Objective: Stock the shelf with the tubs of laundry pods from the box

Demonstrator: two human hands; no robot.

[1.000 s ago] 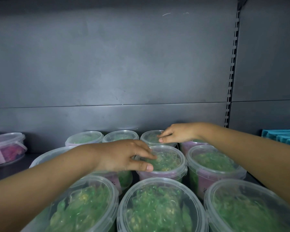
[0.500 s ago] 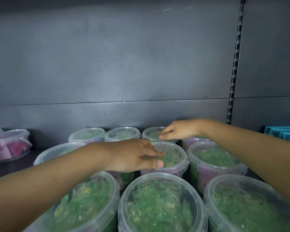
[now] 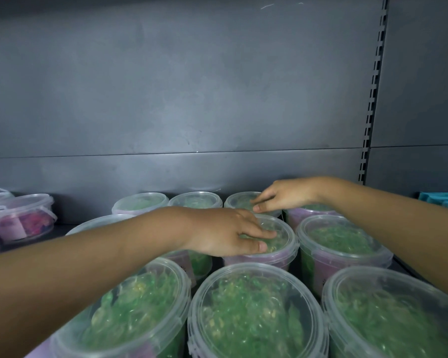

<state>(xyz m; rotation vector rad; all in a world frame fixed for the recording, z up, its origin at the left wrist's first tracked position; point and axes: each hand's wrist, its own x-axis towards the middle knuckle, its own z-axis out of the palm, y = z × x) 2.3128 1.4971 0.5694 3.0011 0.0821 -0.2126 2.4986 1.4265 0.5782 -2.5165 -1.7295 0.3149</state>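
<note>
Several clear tubs of green laundry pods stand in rows on the dark shelf, the nearest row (image 3: 256, 319) right below me. My left hand (image 3: 225, 232) lies flat on the lid of a middle-row tub (image 3: 282, 244), fingers straight, thumb along the lid's front edge. My right hand (image 3: 282, 195) reaches to the back row, its fingertips touching the lid of the rear tub (image 3: 239, 200). The box is out of view.
Tubs of pink pods (image 3: 29, 218) sit at the far left of the shelf. A grey back panel (image 3: 192, 99) rises behind, with a slotted upright (image 3: 370, 125) at the right. Something teal and ribbed (image 3: 442, 200) lies at the far right.
My left hand has slid a little further right and forward over the middle tub's lid. My right hand stays on the rear tub's lid. The view has tilted slightly.
</note>
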